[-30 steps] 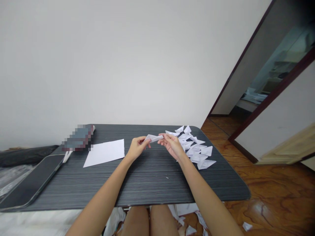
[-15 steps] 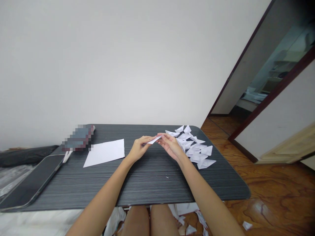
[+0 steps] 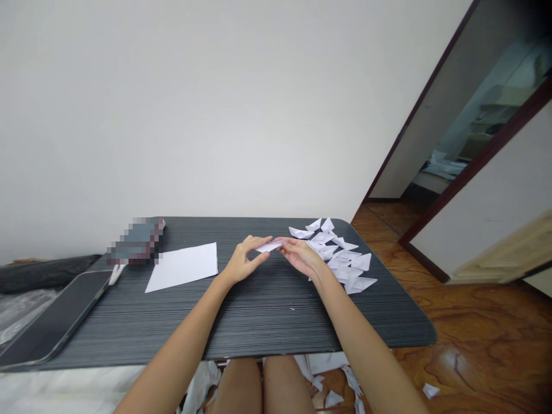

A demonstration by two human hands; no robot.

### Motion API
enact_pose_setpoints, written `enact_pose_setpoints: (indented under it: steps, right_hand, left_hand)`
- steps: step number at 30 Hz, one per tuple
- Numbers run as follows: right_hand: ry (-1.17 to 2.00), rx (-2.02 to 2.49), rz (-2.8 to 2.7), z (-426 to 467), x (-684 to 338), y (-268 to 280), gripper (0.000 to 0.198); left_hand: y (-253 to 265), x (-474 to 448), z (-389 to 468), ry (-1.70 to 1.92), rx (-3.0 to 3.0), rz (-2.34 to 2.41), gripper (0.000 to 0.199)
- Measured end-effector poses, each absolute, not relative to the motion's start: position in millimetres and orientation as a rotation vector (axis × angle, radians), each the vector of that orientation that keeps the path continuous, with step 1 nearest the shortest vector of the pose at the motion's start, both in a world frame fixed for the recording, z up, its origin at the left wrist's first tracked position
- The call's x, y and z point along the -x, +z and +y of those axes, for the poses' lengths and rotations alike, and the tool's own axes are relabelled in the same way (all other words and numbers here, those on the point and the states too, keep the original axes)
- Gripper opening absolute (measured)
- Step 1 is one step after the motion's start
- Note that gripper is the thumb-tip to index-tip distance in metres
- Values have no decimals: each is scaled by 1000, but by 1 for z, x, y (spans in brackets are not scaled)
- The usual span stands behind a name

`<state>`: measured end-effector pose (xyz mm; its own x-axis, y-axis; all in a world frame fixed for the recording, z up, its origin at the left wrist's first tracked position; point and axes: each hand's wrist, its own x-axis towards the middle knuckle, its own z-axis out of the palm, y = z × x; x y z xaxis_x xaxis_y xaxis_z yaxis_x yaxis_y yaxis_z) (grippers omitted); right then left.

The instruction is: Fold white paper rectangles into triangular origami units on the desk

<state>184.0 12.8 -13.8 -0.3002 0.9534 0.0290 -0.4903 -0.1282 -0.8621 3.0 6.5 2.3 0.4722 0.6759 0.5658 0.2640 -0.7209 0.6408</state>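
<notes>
A small folded piece of white paper (image 3: 268,247) is held up over the dark table between both hands. My left hand (image 3: 245,260) has it at the left end, fingers along the top edge and thumb near the lower edge. At the other end, my right hand (image 3: 299,255) pinches the paper, its fingertips partly hiding that end. Just beyond my right hand lies a spread of several folded paper boats (image 3: 342,259), some overlapping. Left of my left hand, a flat stack of white paper (image 3: 183,267) rests on the table.
The dark, ribbed table (image 3: 259,322) stands against a white wall. A blurred-out device (image 3: 135,241) and a dark, smooth panel (image 3: 56,316) occupy its left side. Paper scraps (image 3: 333,398) lie below the front edge, and one more scrap (image 3: 430,391) is on the wooden floor at right.
My left thumb has moved down, away from the fingers, showing more of the folded paper. The paper sits more level, and my right hand has shifted slightly.
</notes>
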Motion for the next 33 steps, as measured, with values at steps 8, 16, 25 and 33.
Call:
enact_pose_setpoints:
  steps: [8,16,25,33]
  right_hand:
    - [1700,625,-1034,12,-190,-14,17]
    - [1703,720,-1053,10,-189,-14,17]
    - [1591,860,-955,16,-192,-18,13]
    - [1606,849,-882,17,-192,-17,13]
  left_hand:
    - [6,0,4,1130,-2341,784,40]
    - [3,0,4,1066,-2472,804,47]
    - [4,0,8,1218,-1987,730,56]
    - [-8,1,22,1334,-1368,669,35]
